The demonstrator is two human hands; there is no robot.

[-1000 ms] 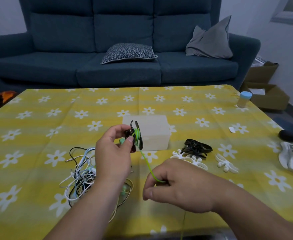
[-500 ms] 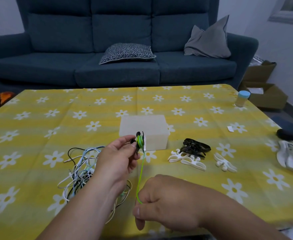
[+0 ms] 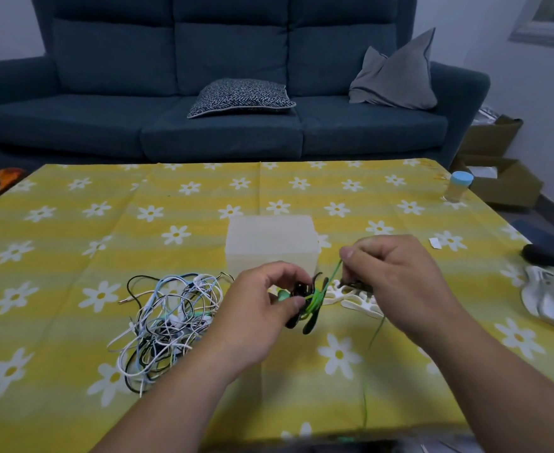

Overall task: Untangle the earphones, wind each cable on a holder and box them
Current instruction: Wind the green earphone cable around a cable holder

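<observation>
I log a yellow daisy tablecloth [image 3: 73,233]; blue sofa [image 3: 203,93] beyond the translucent box [image 3: 270,240]; tangled earphones [image 3: 171,315] front-left of it. Before the box, left hand [image 3: 259,312] grips the black holder [image 3: 303,313], right hand [image 3: 396,279] pinches its green cable [image 3: 316,297].

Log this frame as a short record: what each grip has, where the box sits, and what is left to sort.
left grip: holds black holder, green cable partly wound on it
right grip: pinches the green cable above the holder
loose end: runs toward the near table edge
box: on the tablecloth, behind both hands
tangle: white, black and blue cables, left of the left grip
white holders: partly hidden by the right grip
</observation>
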